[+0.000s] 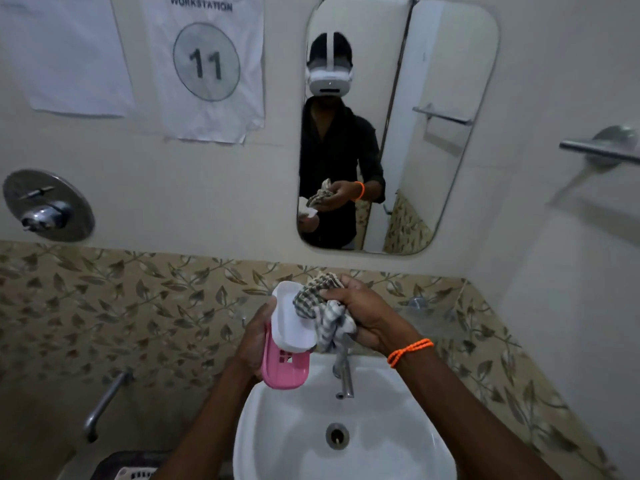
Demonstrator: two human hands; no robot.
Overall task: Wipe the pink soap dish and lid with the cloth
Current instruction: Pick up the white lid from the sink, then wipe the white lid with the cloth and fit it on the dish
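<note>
My left hand (254,337) holds the pink soap dish (285,368) together with the white lid (291,320), which is stacked tilted on top of the dish. Both hang above the back rim of the sink. My right hand (367,317), with an orange bead band at the wrist, grips a bunched checked cloth (322,306). The cloth presses against the upper right edge of the lid and partly covers it.
A white sink (277,427) with a drain sits below the hands, and a chrome tap (344,375) stands just under the cloth. A mirror (433,133) hangs on the wall ahead. There is a wall pipe (104,403) at the left and a towel bar (599,147) at the right.
</note>
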